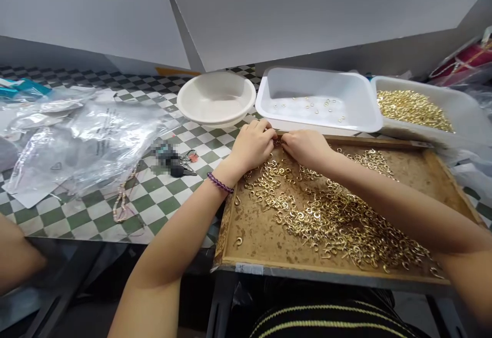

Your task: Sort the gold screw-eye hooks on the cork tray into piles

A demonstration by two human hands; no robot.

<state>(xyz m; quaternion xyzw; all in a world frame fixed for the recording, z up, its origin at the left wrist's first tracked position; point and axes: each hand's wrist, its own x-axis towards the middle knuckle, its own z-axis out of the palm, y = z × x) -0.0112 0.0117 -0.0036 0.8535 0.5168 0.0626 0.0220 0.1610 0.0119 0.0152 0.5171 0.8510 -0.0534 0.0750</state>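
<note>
Left hand (251, 146) and right hand (305, 148) are working together at the far rim of the wooden tray (348, 141), fingertips meeting over a few brass hooks (279, 142). Fingers are hiding the contact point, so can't tell whether either hand is actually pinching a piece. The rest of the hooks are spreading across the stained tray floor, densest centre-right and thinning toward the hands.

Technique looks sound: wrists are staying low, forearms are reaching in from the near side, and fingertips are working a thin patch rather than the dense pile. That seems the better spot for handling single pieces without snagging neighbours.

Beyond the tray, a white plastic tub (315, 89) is holding a small scatter of gold pieces, a second white tub (457, 105) is holding a gold heap, and a round white bowl (216, 97) is sitting to their left. Clear plastic bags (88, 143) are lying on the green-and-white checkered counter (154, 199). A co-worker's arm (15, 256) is intruding at lower left.
</note>
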